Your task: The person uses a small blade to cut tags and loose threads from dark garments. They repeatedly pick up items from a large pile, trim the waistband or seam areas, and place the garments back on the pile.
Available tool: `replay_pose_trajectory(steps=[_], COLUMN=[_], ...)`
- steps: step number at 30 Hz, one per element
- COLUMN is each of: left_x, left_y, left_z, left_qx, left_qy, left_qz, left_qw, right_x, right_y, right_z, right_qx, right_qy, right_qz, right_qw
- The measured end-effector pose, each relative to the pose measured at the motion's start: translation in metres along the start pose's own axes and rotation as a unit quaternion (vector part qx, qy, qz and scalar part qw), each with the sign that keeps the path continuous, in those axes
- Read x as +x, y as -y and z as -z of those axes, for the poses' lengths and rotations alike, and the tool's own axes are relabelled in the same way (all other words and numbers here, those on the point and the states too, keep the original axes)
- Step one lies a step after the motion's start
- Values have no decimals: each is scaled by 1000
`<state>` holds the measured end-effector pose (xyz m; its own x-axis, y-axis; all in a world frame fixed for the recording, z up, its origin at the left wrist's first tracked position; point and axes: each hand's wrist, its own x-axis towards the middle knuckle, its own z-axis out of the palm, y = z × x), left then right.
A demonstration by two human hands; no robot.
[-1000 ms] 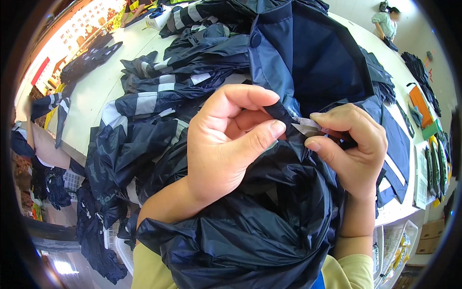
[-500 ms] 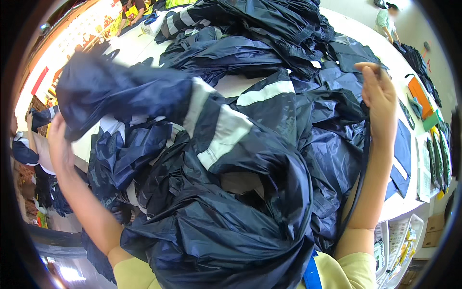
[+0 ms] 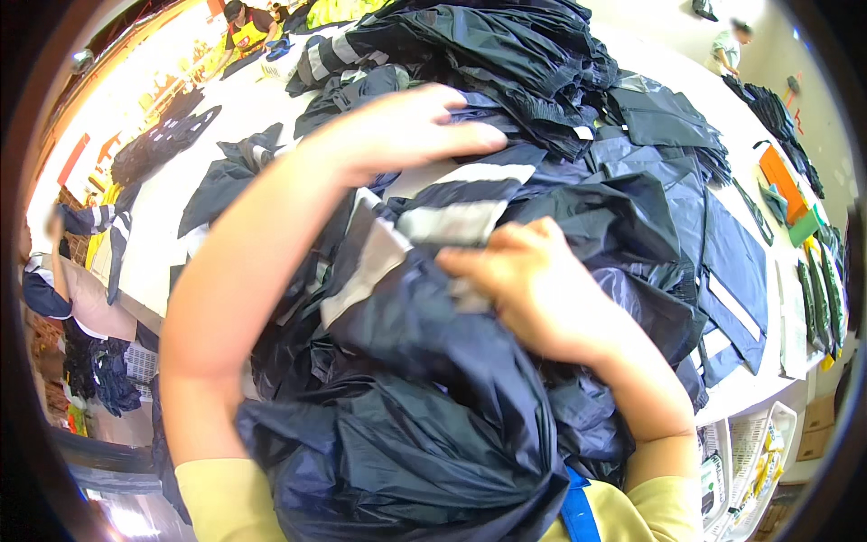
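A dark navy waterproof garment (image 3: 433,434) with pale reflective bands lies bunched over my lap and the near table edge. My right hand (image 3: 551,294) is closed over the garment's banded part, with a grey strip partly hidden beneath its fingers. Farther up, my left hand (image 3: 397,135) reaches across, fingers stretched out and slightly blurred, with nothing visible in them. It passes above a striped section (image 3: 470,203) of dark fabric. My left forearm hides some of the cloth below.
A tall heap of similar dark garments (image 3: 479,54) rises at the back of the white table (image 3: 235,108). Flat folded garments (image 3: 736,289) lie at right, near an orange box (image 3: 784,183). White baskets (image 3: 768,452) stand lower right. Other people (image 3: 248,32) work around the far and left sides.
My left hand has swung inward from the far left, and the raised banded part has come down. My right hand has moved left and down from the right side onto the garment.
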<state>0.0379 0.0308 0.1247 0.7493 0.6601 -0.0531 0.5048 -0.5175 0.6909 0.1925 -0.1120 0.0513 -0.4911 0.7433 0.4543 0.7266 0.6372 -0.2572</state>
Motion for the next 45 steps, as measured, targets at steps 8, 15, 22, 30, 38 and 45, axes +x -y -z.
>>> replay_pose_trajectory(steps=[8, 15, 22, 30, 38, 45], left_x=[87, -30, -70, -54, -40, -38], left_y=[89, 21, 22, -3, -31, -7], left_z=[-74, -45, -72, -35, -21, -38], left_qx=[248, 20, 94, -203, 297, 236], left_qy=[-68, -319, 76, -327, -413, -479], left_qz=[-36, -293, -367, -267, -317, -344], left_qw=[966, 901, 923, 884, 800, 772], right_x=[-2, -3, -2, -2, -7, -11], right_y=[-10, -41, -40, -24, -28, 1], right_z=[-15, 2, -8, -19, -7, 60], right_qx=[184, 681, 517, 92, -56, 7], right_qy=[8, -297, -251, -331, -219, -144], right_qz=[138, -320, -292, -56, 53, -146], right_qw=[973, 588, 765, 938, 973, 979])
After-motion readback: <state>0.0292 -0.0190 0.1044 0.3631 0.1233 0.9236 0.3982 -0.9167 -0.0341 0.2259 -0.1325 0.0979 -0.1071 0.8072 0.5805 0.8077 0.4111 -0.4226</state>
